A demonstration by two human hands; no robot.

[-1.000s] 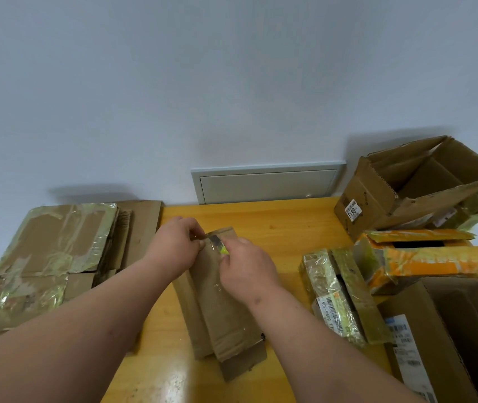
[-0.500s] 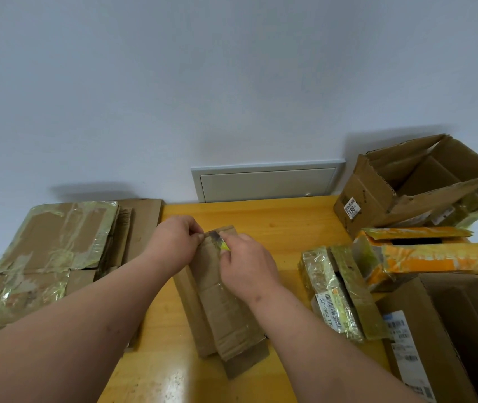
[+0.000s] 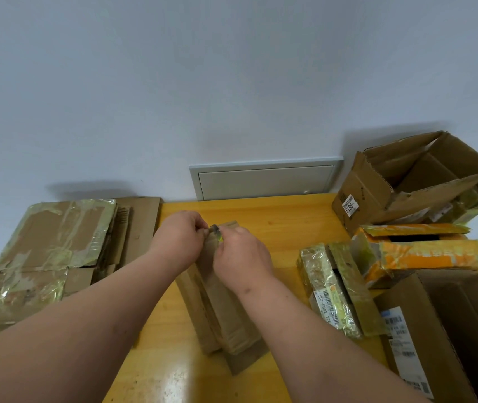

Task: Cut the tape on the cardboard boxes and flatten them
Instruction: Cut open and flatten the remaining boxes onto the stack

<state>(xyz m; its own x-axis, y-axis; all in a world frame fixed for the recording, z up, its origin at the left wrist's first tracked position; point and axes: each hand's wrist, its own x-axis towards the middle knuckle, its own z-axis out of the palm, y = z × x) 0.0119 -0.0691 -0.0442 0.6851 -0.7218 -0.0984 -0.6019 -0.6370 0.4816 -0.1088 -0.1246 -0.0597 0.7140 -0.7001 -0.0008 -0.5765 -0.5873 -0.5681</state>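
Cutting tape at the far end of the narrow box (image 3: 220,301), which lies mid-table (image 3: 275,219) between the flattened stack (image 3: 48,245) and the uncut boxes (image 3: 418,181). My left hand (image 3: 178,235) pinches the box's top edge; my right hand (image 3: 240,257) is curled round a small cutter (image 3: 216,231), the two nearly touching. I should keep the blade shallow, run it along the seam, and draw it away from my left fingers.

Soft even light, faint wall shadows, tabletop (image 3: 275,219) glare, wide-angle edge distortion.
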